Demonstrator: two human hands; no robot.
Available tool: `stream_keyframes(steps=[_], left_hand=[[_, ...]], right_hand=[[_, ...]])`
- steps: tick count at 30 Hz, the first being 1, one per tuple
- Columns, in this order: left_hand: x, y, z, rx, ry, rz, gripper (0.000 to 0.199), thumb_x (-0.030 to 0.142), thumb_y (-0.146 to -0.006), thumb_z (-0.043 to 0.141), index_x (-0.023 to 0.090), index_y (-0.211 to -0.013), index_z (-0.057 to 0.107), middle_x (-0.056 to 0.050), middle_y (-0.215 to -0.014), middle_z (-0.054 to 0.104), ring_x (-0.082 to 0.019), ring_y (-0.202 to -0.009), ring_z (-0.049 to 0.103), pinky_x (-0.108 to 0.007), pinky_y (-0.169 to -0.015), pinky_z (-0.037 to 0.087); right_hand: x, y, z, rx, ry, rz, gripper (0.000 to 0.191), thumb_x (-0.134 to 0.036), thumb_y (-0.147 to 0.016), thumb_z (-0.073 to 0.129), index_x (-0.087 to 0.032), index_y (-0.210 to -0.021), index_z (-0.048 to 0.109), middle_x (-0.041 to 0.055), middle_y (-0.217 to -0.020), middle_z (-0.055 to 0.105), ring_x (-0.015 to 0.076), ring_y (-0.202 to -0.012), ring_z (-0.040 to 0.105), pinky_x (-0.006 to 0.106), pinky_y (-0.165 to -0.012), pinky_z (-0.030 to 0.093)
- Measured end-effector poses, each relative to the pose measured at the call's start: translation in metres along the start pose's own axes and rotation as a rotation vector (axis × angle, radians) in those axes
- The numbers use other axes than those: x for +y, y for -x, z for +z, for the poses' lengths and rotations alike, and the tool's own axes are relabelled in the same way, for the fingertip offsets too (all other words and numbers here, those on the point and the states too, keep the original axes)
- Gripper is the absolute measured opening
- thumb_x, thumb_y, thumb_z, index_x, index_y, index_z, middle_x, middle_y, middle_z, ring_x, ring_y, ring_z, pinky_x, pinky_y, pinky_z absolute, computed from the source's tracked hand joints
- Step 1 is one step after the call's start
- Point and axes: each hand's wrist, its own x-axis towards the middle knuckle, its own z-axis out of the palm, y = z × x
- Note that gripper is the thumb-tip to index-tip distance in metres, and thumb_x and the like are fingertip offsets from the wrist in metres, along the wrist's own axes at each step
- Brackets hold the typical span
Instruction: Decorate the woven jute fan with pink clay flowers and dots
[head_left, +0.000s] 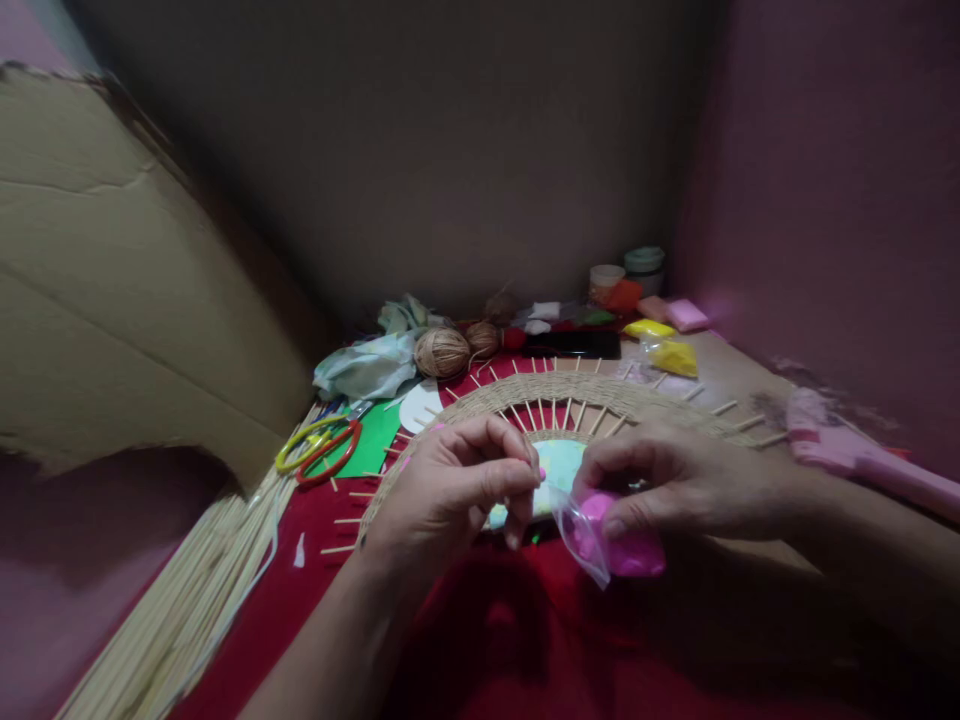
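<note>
Between the thumb and fingertips of my left hand point(469, 475) is a small pink bit of clay point(542, 474). My right hand point(660, 480) grips a clear plastic packet point(581, 540) with a bright pink lump of modelling clay point(634, 550) inside. Both hands are above the near side of a woven half-round piece point(577, 386) made of twine and thin sticks that fan outward. At its centre lies a pale blue and yellow patterned part point(562, 458), partly hidden by my hands.
Yellow and orange-handled scissors point(319, 450) lie on green paper point(379, 430) at the left, beside a bundle of thin sticks point(187, 590). Twine balls point(442, 353), a dark phone-like slab point(574, 345), yellow clay packets point(673, 357) and cups point(643, 268) stand at the back. Cardboard point(135, 260) rises left.
</note>
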Motion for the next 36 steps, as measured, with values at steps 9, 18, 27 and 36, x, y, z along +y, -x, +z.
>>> stream_keyframes(steps=[9, 18, 27, 36], left_hand=[[-0.001, -0.002, -0.004, -0.074, 0.107, -0.02, 0.01, 0.011, -0.08, 0.063, 0.009, -0.088, 0.07, -0.005, -0.072, 0.068, -0.01, -0.052, 0.063, -0.019, -0.042, 0.054], [-0.002, 0.003, -0.003, 0.032, -0.225, -0.031, 0.007, 0.018, -0.071, 0.073, 0.015, -0.075, 0.067, 0.002, -0.051, 0.06, -0.006, -0.039, 0.05, -0.015, -0.039, 0.038], [0.005, 0.007, 0.008, -0.017, -1.013, 0.184, 0.009, 0.014, -0.079, 0.063, 0.015, -0.072, 0.069, 0.0, -0.069, 0.065, -0.009, -0.063, 0.056, -0.019, -0.059, 0.042], [-0.004, 0.003, 0.007, 0.021, -1.185, 0.332, 0.006, 0.013, -0.078, 0.066, 0.015, -0.078, 0.072, 0.0, -0.071, 0.068, -0.008, -0.063, 0.057, -0.018, -0.059, 0.042]], right_hand=[[0.001, 0.0, 0.001, -0.023, -0.06, -0.006, 0.015, -0.029, -0.081, 0.065, -0.015, -0.086, 0.066, -0.0022, -0.076, 0.059, 0.009, -0.069, 0.052, 0.018, -0.062, 0.04], [-0.002, 0.001, -0.001, 0.011, -0.067, 0.019, 0.015, -0.027, -0.08, 0.064, -0.016, -0.089, 0.067, -0.0007, -0.08, 0.062, 0.0114, -0.074, 0.055, 0.019, -0.066, 0.043], [0.001, -0.001, 0.001, 0.07, -0.034, 0.041, 0.018, -0.03, -0.081, 0.062, -0.016, -0.09, 0.067, 0.0009, -0.081, 0.065, 0.0136, -0.074, 0.057, 0.022, -0.065, 0.043], [0.003, -0.004, 0.003, 0.14, 0.101, 0.021, 0.018, -0.031, -0.084, 0.059, -0.017, -0.089, 0.068, 0.0013, -0.08, 0.066, 0.014, -0.073, 0.058, 0.023, -0.065, 0.043]])
